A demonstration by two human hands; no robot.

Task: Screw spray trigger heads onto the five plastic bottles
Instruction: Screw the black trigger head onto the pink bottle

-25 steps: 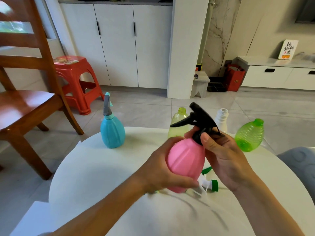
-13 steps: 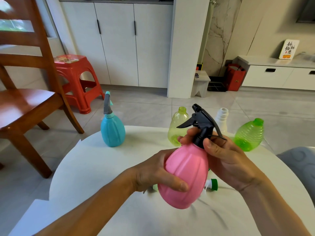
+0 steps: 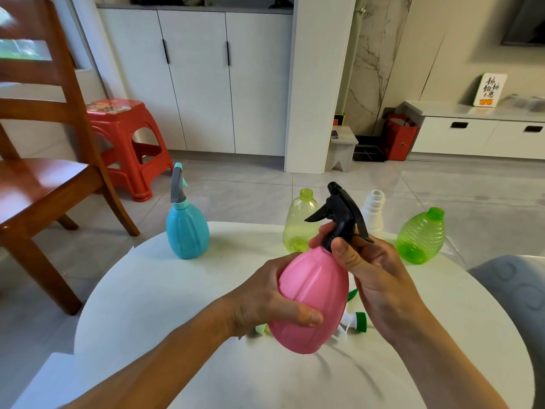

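Pink bottle was held tilted above the white table, low in the centre of the frame, with its neck pointing up and to the right. The left hand was wrapped round the bottle's left side, its thumb laid across the lower front of the body and the remaining fingers hidden behind it. The black trigger head sat on the neck, nozzle aimed up and left, lever toward the left. The right hand was closed on the collar at the base of the head: the thumb pressed on the near side and the fingertips curled round from the far side.

A blue bottle with a grey head already fitted stood left of centre at the table's far edge. Along that edge to the right were seen a yellow bottle, a white bottle and a green bottle, all uncapped; the green one leaned. Loose heads, one with a green collar, lay on the table just behind the pink bottle, partly hidden by it.

A wooden chair and a red stool were seen at the left of the frame.
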